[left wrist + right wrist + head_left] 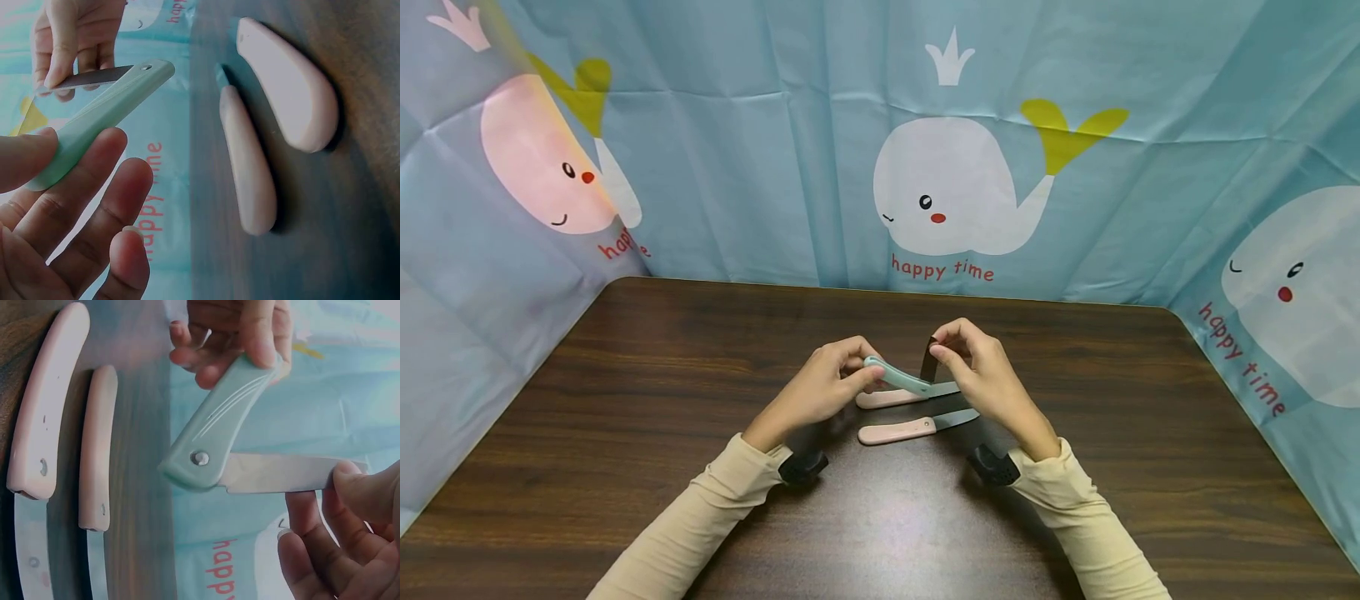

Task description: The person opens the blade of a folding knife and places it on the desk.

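A folding knife with a mint-green handle (pixel 219 419) is held in the air between both hands. My left hand (pixel 835 379) pinches the far end of that handle between thumb and fingers. With thumb and fingertips, my right hand (pixel 988 375) pinches the metal blade (pixel 275 472) near its tip. The blade stands partly unfolded, at a steep angle to the handle. Below them on the table lie two pink-handled folding knives, a nearer one (pixel 897 431) and a farther one (pixel 887 400), both with blades out and pointing right. My right hand partly covers the farther blade in the head view.
The dark wood-grain table (pixel 625 467) reaches back to a light blue curtain (pixel 737 183) printed with white whales, which also hangs along both sides. A black wrist camera (pixel 802 467) sits on the left wrist, another (pixel 992 464) on the right.
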Available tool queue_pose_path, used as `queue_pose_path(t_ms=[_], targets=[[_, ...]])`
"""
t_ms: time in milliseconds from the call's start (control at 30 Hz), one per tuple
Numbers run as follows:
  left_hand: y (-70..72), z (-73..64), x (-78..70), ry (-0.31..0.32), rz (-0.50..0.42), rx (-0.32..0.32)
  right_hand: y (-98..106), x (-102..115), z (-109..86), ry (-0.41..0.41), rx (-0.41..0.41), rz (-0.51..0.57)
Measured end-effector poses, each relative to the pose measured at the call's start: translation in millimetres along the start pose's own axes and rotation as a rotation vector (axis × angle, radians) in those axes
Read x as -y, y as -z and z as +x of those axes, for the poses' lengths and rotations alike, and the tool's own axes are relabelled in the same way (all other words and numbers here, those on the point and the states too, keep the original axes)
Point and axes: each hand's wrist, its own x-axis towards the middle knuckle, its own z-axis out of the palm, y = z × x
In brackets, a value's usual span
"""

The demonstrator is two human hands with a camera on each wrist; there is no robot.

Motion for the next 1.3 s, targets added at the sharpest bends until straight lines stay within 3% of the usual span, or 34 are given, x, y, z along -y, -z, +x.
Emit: queue_pose_path(t_ms=[467, 833, 1300], targets=[[5.4, -0.7, -1.0, 0.009, -0.037, -0.034, 5.6, 1.1, 1.1, -0.060, 0.007, 0.057], [4.9, -1.8, -0.2, 0.025, -0.014, -0.065, 1.9, 0.8, 0.3, -0.008, 0.053, 0.045], [9.3, -0.5, -2.7, 0.005, -0.025, -0.067, 7.0, 2.9, 0.5, -0.032, -0.022, 0.030]])
